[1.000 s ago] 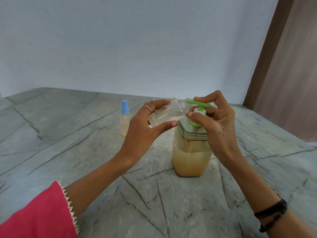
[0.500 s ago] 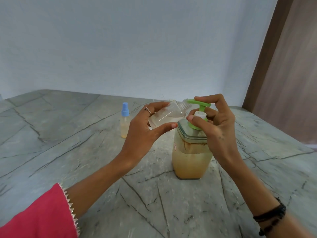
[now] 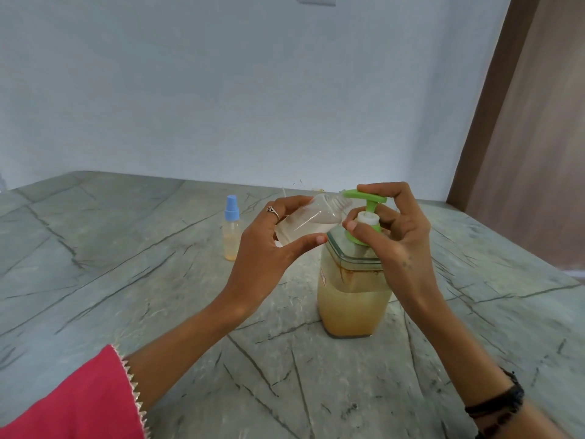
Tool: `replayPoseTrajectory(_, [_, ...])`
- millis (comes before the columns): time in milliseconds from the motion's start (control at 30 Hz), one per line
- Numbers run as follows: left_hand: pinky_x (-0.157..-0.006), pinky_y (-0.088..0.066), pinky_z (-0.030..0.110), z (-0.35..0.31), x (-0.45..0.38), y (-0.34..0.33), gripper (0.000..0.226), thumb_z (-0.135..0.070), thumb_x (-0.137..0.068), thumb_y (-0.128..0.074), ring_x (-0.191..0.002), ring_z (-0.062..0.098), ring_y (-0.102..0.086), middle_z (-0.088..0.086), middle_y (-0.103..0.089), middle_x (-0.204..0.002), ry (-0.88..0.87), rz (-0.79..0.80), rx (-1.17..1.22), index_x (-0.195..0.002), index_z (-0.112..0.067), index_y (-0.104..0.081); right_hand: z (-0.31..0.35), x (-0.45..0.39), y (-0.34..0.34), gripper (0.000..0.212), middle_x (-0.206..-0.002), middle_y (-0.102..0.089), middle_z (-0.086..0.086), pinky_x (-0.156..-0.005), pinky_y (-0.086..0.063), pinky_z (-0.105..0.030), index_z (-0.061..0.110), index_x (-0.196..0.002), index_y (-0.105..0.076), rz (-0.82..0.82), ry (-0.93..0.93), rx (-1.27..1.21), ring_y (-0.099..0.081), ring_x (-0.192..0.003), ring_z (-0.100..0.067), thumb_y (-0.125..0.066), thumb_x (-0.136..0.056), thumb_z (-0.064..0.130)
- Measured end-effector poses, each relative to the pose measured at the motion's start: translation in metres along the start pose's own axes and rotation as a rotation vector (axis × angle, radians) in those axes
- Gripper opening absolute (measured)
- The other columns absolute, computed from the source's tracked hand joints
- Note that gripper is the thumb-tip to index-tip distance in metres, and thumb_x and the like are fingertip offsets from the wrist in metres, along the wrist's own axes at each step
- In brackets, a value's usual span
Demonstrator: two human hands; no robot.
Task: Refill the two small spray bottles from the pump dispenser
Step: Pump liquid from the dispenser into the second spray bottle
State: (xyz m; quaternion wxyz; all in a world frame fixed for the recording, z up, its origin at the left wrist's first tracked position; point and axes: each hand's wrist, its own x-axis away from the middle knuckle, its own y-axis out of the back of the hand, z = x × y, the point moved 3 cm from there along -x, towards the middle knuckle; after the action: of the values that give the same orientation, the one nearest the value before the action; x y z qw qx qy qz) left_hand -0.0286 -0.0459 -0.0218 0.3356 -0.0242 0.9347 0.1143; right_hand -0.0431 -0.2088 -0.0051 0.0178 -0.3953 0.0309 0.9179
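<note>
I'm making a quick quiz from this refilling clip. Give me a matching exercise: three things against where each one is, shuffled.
Things:
1. open spray bottle
2. blue-capped spray bottle
3. pump dispenser

Places:
A. standing alone on the table
B. tilted in the left hand, neck at the green spout
C. upright under the right hand

Pairs: 1-B, 2-A, 3-C

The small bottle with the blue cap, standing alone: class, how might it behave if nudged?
The blue-capped bottle looks tall and narrow, so it would probably tip. It seems to be thin plastic, only partly filled, so likely light and easily slid across the smooth counter.
</note>
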Motion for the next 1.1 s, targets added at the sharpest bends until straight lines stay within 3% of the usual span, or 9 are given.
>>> replayPoseTrajectory(233, [-0.074,-0.042,0.004,-0.0008,-0.0002,-0.0004,0.049,-0.043,-0.062,-0.069,-0.095,-0.012,-0.054,-0.021,-0.059,-0.104,0.001,0.0,0.012,-0.109,-0.037,-0.055,0.0011,-0.0021,0.0013,0.026,-0.08,-0.072,-0.008,-0.064,-0.054,-0.033,0.022,-0.095,-0.058,-0.03,-0.011,-0.01,-0.068,-0.07,-0.021,-0.067,-0.075,0.007])
replayPoseTrajectory(467, [-0.074,-0.04,0.003,-0.0029,0.0014,-0.0018,0.046,-0.041,-0.062,-0.07,-0.097,-0.015,-0.052,-0.022,-0.059,-0.104,-0.015,0.015,0.002,-0.104,-0.04,-0.054,0.0013,-0.006,0.0038,0.015,-0.08,-0.074,0.001,-0.062,-0.056,-0.029,0.016,-0.079,-0.056,-0.051,-0.052,-0.003,-0.07,-0.072,-0.021,-0.066,-0.07,0.008])
replayPoseTrajectory(867, [-0.073,-0.041,0.003,-0.0016,-0.0001,0.0004,0.051,-0.041,-0.062,-0.069,-0.096,-0.012,-0.054,-0.02,-0.059,-0.106,0.002,-0.005,0.033,-0.11,-0.032,-0.056,0.0004,0.0006,0.001,0.03,-0.086,-0.072,-0.009,-0.067,-0.055,-0.029,0.025,-0.102,-0.057,-0.007,0.007,-0.009,-0.069,-0.079,-0.025,-0.066,-0.078,0.01])
replayPoseTrajectory(1100, [-0.077,-0.042,0.004,-0.0035,0.0005,-0.0009,0.046,-0.043,-0.062,-0.069,-0.097,-0.014,-0.053,-0.025,-0.058,-0.102,-0.019,0.01,-0.004,-0.104,-0.042,-0.053,0.0009,-0.006,0.0037,0.016,-0.082,-0.073,-0.003,-0.062,-0.055,-0.032,0.012,-0.081,-0.057,-0.05,-0.043,-0.024,-0.07,-0.072,-0.023,-0.066,-0.071,0.004])
